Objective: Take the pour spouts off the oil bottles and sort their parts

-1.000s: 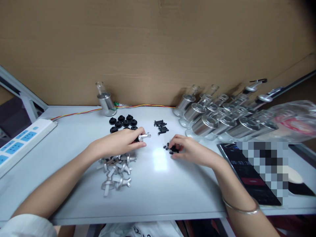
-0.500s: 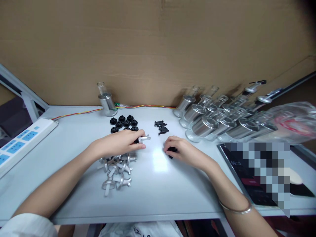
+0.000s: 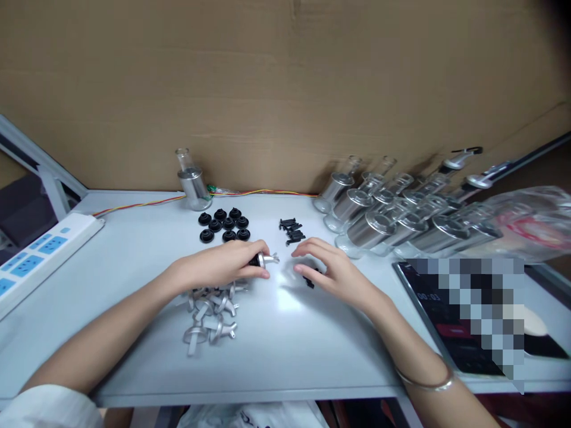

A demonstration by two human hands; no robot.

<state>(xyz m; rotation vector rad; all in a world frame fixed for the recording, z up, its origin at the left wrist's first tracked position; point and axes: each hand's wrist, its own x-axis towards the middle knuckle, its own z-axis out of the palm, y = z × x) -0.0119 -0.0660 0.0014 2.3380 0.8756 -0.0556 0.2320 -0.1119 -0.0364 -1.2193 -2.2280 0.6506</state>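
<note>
My left hand (image 3: pixel 227 261) is closed around a bottle pourer (image 3: pixel 262 260), with its black stopper toward the palm and its silver forked end pointing right. My right hand (image 3: pixel 341 270) hovers facing it, thumb and fingers apart. Beneath its thumb some small black parts (image 3: pixel 309 282) lie on the table, partly hidden. Silver metal pourer tops (image 3: pixel 218 309) are heaped below my left wrist. Beyond my left hand sit several black rubber stoppers (image 3: pixel 228 223). A small pile of thin black levers (image 3: pixel 292 230) rests between and beyond the hands.
Several glass bottles with metal sleeves (image 3: pixel 370 229) crowd the right rear, some topped with pourers. One such bottle (image 3: pixel 194 187) stands at the left rear. A power strip (image 3: pixel 40 252) lies at the left, a tablet (image 3: pixel 446 315) at the right. Cardboard (image 3: pixel 267 101) forms the back wall.
My right hand has opened from a pinch at the small black parts and lifted slightly. My left hand has moved a little right and toward me with the pourer.
</note>
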